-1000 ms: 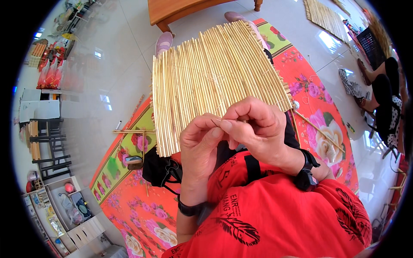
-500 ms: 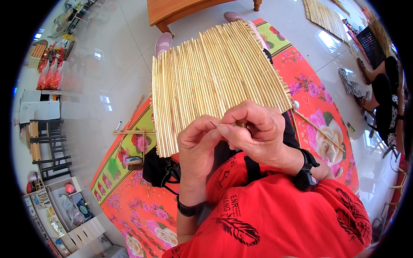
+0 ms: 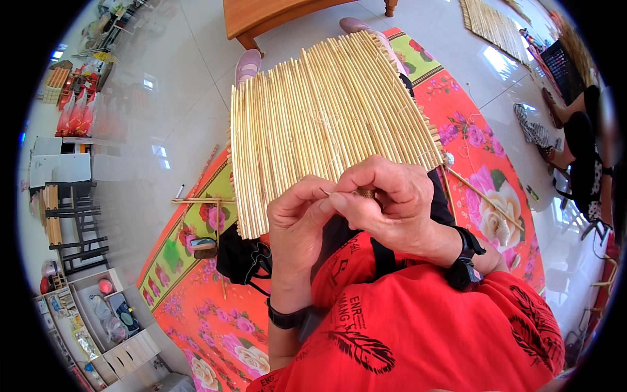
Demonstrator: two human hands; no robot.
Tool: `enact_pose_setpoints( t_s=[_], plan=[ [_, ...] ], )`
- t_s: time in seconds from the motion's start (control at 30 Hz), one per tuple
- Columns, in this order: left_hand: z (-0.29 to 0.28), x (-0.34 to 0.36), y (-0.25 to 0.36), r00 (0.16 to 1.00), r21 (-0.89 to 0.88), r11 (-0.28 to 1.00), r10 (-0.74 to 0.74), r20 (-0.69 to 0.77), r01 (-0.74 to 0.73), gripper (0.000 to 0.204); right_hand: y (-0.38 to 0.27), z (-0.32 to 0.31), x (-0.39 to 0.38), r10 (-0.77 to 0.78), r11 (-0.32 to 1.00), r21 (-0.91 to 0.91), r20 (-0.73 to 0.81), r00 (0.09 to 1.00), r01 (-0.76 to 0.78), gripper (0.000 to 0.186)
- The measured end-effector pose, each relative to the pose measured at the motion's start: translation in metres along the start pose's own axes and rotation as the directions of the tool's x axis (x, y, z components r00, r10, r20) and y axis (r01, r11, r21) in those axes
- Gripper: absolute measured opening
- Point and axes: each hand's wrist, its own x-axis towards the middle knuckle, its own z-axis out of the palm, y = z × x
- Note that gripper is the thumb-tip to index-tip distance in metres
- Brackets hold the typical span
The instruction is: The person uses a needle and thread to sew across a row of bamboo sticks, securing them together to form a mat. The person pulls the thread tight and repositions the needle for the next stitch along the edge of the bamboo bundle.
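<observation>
My left hand pinches a thin needle between thumb and forefinger; only a short bit of it shows. Right against it, the thumb and forefinger of my right hand are pressed together, and what lies between them is too small to make out. A brass-coloured thimble ring sits on a finger of my right hand. Just beyond both hands, a mat of pale reed sticks rests across my lap, its sticks side by side. Some loose pale thread lies curled on the mat's middle.
A red floral floor cloth spreads beneath me, with loose sticks on it at right. A wooden table stands ahead. At far right another person's legs show. Shelving and an open drawer line the left side.
Both hands keep their pinch at almost the same spot. My right fingers have shifted very slightly, and more of the thimble ring shows.
</observation>
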Motion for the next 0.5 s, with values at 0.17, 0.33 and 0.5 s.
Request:
enact_pose_setpoints(
  t_s=[0.17, 0.33, 0.5],
  plan=[
    [-0.0015, 0.0001, 0.0004, 1.0, 0.028, 1.0, 0.007, 0.006, -0.007, 0.01, 0.0008, 0.0009, -0.001, 0.016, 1.0, -0.001, 0.0, 1.0, -0.016, 0.006],
    [-0.0017, 0.0003, 0.0024, 1.0, 0.072, 0.997, 0.012, 0.014, -0.013, 0.009, 0.0027, 0.0021, -0.0016, 0.002, 1.0, 0.007, -0.004, 1.0, -0.002, 0.005],
    [-0.0026, -0.0003, 0.003, 1.0, 0.084, 0.996, 0.023, 0.02, -0.025, 0.008, 0.0011, 0.002, -0.0014, 0.012, 1.0, 0.01, 0.003, 1.0, -0.012, 0.006]
  ],
)
